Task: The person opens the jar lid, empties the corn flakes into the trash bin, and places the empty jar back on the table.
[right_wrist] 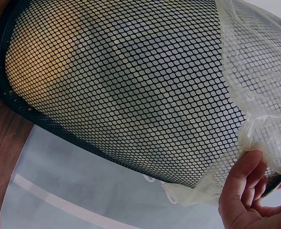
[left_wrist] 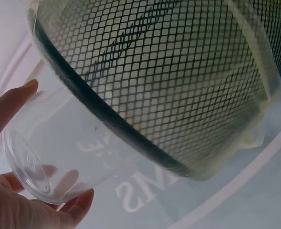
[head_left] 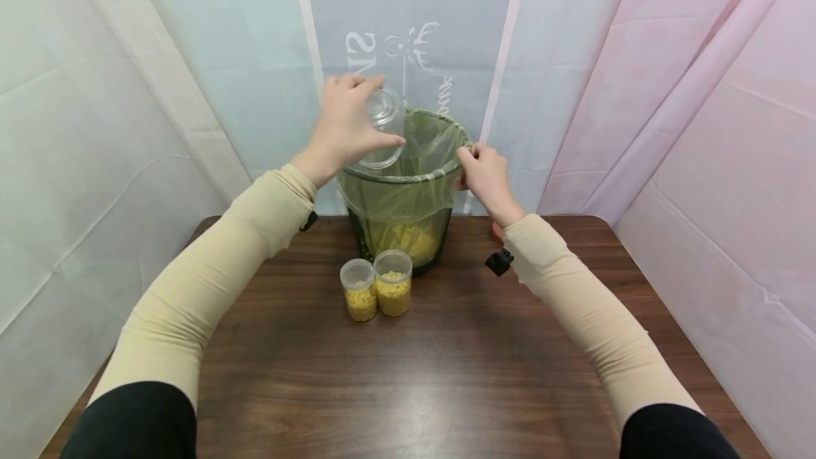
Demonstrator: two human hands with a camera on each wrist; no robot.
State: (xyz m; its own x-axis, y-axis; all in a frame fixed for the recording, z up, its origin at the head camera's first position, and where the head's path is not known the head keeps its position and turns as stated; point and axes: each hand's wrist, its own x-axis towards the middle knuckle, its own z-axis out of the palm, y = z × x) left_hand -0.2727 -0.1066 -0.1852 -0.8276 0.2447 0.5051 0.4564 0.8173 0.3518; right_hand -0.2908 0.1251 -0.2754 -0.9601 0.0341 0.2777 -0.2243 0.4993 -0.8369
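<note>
My left hand [head_left: 344, 122] grips a clear plastic jar [left_wrist: 59, 138], tipped with its mouth toward the inside of a black mesh trash bin [left_wrist: 169, 81]. No contents show through the jar's walls. A thin yellowish bin liner [head_left: 395, 200] lines the bin and folds over its rim. At the right side of the rim, my right hand [head_left: 486, 177] pinches the liner. Yellow material [right_wrist: 45, 47] shows through the mesh low in the bin. Two lidless-looking clear jars [head_left: 393, 292] partly filled with yellow bits stand in front of it.
The bin stands toward the far edge of a dark brown wooden table [head_left: 408, 388]. Behind it hangs a pale curtain [head_left: 574, 55] with white print. A small reddish object [head_left: 496, 232], partly hidden by the right wrist, lies right of the bin.
</note>
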